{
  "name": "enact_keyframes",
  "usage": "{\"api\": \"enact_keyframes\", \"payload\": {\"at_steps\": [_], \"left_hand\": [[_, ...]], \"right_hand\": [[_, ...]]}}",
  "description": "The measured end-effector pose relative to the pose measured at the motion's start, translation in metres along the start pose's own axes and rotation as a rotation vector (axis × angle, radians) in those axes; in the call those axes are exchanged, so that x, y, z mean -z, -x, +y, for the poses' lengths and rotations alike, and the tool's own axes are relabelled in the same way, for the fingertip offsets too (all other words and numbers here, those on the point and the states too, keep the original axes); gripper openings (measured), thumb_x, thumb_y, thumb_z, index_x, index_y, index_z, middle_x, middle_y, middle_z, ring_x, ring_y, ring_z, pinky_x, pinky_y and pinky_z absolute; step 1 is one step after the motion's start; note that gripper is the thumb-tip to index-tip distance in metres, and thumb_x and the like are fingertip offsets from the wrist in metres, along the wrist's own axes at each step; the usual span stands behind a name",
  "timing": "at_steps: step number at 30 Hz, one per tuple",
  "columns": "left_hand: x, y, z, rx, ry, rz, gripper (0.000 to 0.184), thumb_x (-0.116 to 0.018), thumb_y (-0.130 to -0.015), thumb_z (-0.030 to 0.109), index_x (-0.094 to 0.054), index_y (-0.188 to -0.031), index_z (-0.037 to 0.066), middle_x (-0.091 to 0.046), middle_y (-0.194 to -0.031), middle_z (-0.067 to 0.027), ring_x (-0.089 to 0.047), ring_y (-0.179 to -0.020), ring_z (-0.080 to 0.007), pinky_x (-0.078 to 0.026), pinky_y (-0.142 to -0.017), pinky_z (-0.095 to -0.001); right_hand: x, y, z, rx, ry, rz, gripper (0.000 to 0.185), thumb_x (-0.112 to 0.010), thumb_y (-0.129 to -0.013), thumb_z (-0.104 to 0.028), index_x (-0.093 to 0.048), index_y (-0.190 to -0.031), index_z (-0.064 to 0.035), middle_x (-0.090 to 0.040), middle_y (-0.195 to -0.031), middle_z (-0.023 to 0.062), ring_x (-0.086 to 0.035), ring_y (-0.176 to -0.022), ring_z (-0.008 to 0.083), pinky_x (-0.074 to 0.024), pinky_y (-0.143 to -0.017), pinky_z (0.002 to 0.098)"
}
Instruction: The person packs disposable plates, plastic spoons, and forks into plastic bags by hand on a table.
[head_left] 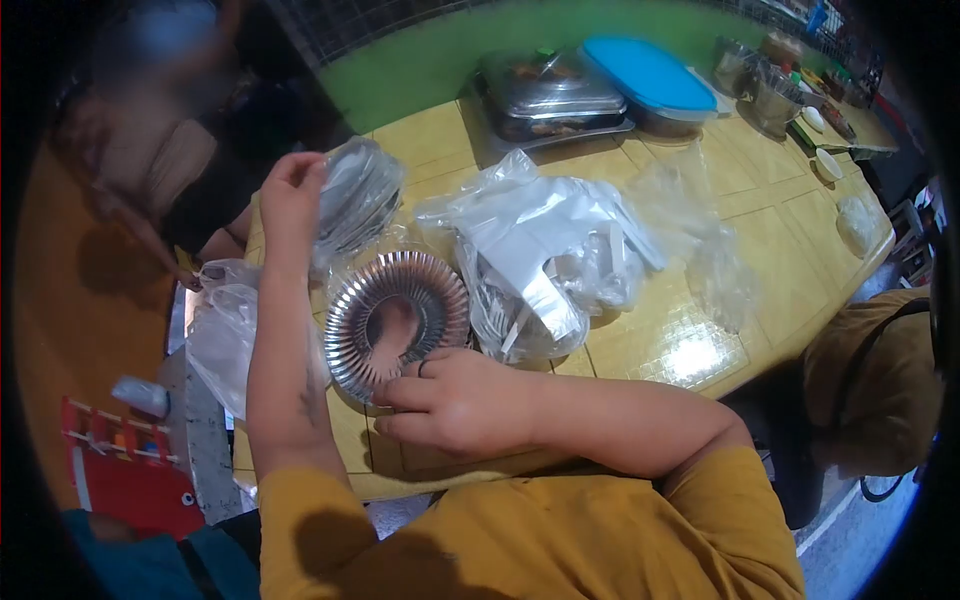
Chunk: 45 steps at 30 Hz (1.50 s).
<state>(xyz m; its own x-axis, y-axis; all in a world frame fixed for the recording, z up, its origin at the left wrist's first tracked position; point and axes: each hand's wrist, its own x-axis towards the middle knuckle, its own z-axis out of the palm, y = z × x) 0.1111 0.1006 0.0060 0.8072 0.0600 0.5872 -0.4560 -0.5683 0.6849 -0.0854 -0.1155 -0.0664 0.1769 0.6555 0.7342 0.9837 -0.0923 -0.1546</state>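
Observation:
A round silver disposable plate [345, 330] with a fluted rim lies on the table in front of me. My right hand [455, 400] has its fingers curled over the plate's near right rim. Farther off, my left hand [292, 195] is raised with closed fingertips at the edge of a clear plastic bag [365, 185], which holds a stack of round plates. Right of the silver plate sits a heap of white and clear plastic bags [560, 240], with what look like plastic forks or spoons inside.
On the yellow table [640, 350] stand a lidded tray of food [550, 90] and a blue-lidded container [650, 75]. Metal pots [775, 95] are at the far right. A white bag [225, 320] hangs at the left edge. Another person [165, 150] sits at the far left.

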Motion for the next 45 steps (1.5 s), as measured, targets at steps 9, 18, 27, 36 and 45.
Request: {"api": "enact_keyframes", "payload": {"at_steps": [9, 18, 27, 36, 45], "left_hand": [[0.082, 0.141, 0.228, -0.647, -0.229, -0.8, 0.017, -0.058, -0.09, 0.007, -0.065, -0.102, -0.002, -0.066, -0.092, -0.007, -0.063, -0.082, -0.018, -0.05, -0.075, -0.029], [0.077, 0.139, 0.211, -0.684, -0.158, -0.748, 0.017, -0.059, -0.09, 0.007, -0.065, -0.103, -0.001, -0.065, -0.092, -0.0067, -0.062, -0.082, -0.0176, -0.05, -0.075, -0.0287], [0.079, 0.143, 0.219, -0.708, 0.022, -0.663, 0.017, -0.06, -0.09, 0.007, -0.065, -0.104, 0.0, -0.064, -0.092, -0.0064, -0.062, -0.082, -0.0171, -0.05, -0.075, -0.0284], [0.084, 0.164, 0.23, -0.773, 0.438, -0.42, 0.017, -0.061, -0.089, 0.008, -0.064, -0.105, 0.001, -0.064, -0.092, -0.0062, -0.061, -0.082, -0.0167, -0.049, -0.074, -0.0281], [0.092, 0.171, 0.224, -0.858, 0.714, -0.25, 0.018, -0.062, -0.089, 0.008, -0.064, -0.106, 0.002, -0.063, -0.092, -0.0059, -0.061, -0.081, -0.0163, -0.049, -0.074, -0.0279]], "right_hand": [[0.002, -0.005, -0.007, -0.075, -0.147, 0.027, 0.029, -0.063, -0.071, -0.018, -0.065, -0.098, -0.0069, -0.06, -0.097, 0.0126, -0.062, -0.077, 0.0311, -0.05, -0.066, 0.0426], [-0.006, -0.005, -0.004, -0.003, -0.017, -0.038, 0.032, -0.063, -0.073, -0.018, -0.065, -0.104, -0.0086, -0.062, -0.105, 0.0114, -0.062, -0.076, 0.0288, -0.0511, -0.067, 0.0412], [0.001, -0.008, -0.006, -0.007, 0.032, -0.043, 0.027, -0.061, -0.078, -0.018, -0.068, -0.103, -0.0109, -0.064, -0.111, 0.0096, -0.063, -0.076, 0.0235, -0.0512, -0.063, 0.0366], [0.077, -0.028, -0.036, 0.026, -0.483, 0.264, 0.023, -0.064, -0.08, -0.011, -0.067, -0.102, -0.004, -0.064, -0.109, 0.0169, -0.067, -0.085, 0.0322, -0.0538, -0.071, 0.0389], [0.153, -0.051, -0.104, 0.329, -0.562, 0.562, 0.025, -0.061, -0.083, -0.015, -0.065, -0.104, -0.0032, -0.063, -0.11, 0.0163, -0.064, -0.088, 0.0312, -0.0508, -0.074, 0.0405]]}}
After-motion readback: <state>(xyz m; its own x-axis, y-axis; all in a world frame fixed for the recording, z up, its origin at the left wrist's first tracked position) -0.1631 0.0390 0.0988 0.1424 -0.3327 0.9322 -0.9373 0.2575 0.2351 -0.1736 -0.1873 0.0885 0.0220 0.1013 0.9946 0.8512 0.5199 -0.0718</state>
